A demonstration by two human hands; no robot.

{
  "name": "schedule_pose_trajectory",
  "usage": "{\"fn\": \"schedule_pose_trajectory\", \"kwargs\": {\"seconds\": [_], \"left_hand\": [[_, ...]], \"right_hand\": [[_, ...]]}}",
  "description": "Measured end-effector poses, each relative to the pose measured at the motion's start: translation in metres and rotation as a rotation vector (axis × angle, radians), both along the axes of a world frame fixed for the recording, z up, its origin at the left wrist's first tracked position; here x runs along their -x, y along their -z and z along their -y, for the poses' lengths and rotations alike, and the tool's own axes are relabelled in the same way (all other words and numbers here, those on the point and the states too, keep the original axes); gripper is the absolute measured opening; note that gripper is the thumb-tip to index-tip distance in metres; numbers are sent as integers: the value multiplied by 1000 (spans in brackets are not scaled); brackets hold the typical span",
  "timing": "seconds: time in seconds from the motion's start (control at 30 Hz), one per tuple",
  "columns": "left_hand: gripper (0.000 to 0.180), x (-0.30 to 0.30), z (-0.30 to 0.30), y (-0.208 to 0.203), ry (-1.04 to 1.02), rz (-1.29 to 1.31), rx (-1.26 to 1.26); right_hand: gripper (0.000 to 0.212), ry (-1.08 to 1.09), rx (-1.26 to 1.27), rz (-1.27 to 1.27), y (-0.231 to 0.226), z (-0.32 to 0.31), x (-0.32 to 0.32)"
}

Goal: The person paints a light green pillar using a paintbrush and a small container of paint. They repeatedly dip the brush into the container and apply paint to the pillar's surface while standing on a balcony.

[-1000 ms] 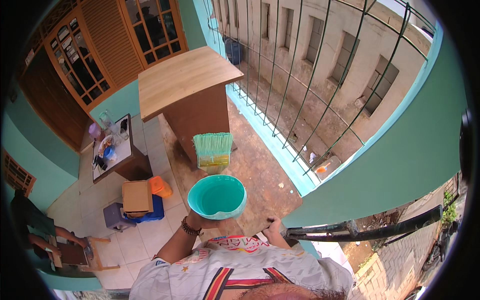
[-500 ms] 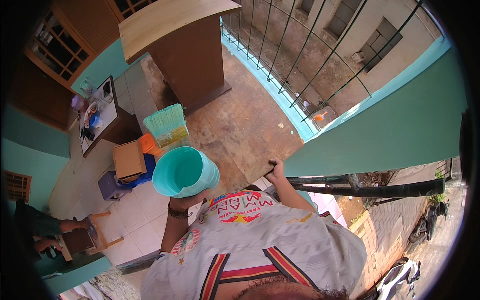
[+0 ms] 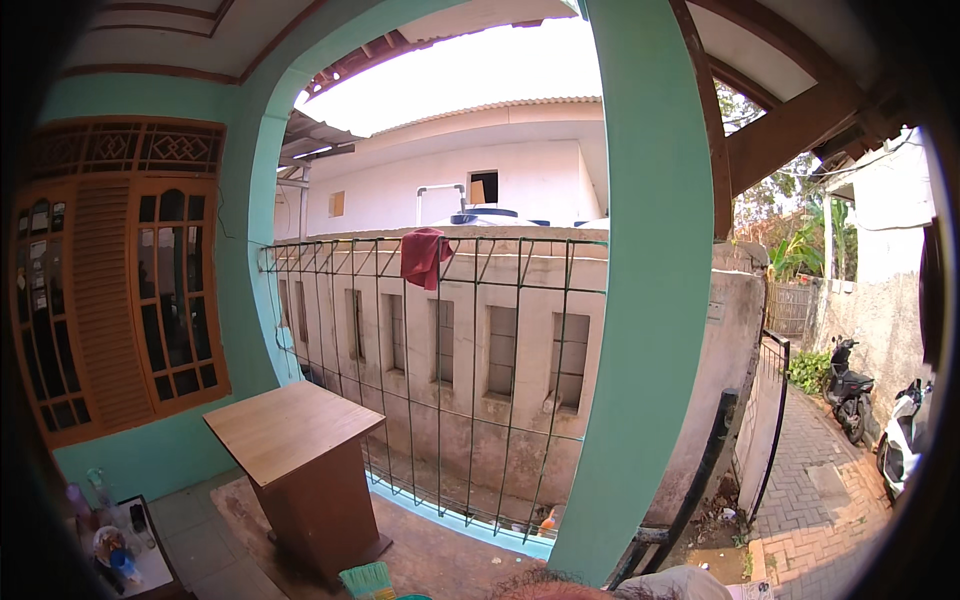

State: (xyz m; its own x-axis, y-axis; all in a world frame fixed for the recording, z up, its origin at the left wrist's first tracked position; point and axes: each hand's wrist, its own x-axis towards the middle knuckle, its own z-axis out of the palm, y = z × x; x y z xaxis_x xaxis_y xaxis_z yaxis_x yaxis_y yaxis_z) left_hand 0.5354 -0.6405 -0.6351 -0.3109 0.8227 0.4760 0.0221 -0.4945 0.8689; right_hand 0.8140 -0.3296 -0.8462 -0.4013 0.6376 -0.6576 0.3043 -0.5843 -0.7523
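Observation:
Neither of my hands shows now; both lie below the lower edge of the picture. At that edge the light-green bristles of a wide brush (image 3: 366,580) stick up, with only a part in view. Right beside it is a sliver of teal rim that seems to be the bucket (image 3: 413,597); the rest is cut off. Just beyond the brush stands a brown wooden stand (image 3: 318,520) with a pale slanted top.
A green wire grille (image 3: 470,400) with a red cloth (image 3: 425,258) spans the opening ahead. A thick green pillar (image 3: 650,300) rises to its right. At lower left is a low table (image 3: 150,550) with small items. Motorbikes (image 3: 848,390) stand along the paved lane.
The view has tilted up from the floor to the wall and sky. My left hand, which held the teal bucket, and my right hand, at the board's edge, have both left the picture.

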Motion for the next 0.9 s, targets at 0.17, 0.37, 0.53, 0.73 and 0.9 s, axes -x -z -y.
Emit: {"fn": "schedule_pose_trajectory", "kwargs": {"seconds": [0.17,0.37,0.53,0.73,0.9], "left_hand": [[92,9,2,-9,22,35,-32],[93,3,-7,-10,29,54,-41],[94,-3,-18,-5,-37,77,-10],[95,-19,-22,11,-160,136,40],[96,-50,-16,26,-273,179,55]], "right_hand": [[35,-121,-495,119,-132,-35,19],[41,12,-1362,23,-382,-94,92],[41,345,-1778,63,-506,-151,164],[76,369,-1548,257,-504,-212,206],[69,83,-1402,90,-477,-238,229]]}}
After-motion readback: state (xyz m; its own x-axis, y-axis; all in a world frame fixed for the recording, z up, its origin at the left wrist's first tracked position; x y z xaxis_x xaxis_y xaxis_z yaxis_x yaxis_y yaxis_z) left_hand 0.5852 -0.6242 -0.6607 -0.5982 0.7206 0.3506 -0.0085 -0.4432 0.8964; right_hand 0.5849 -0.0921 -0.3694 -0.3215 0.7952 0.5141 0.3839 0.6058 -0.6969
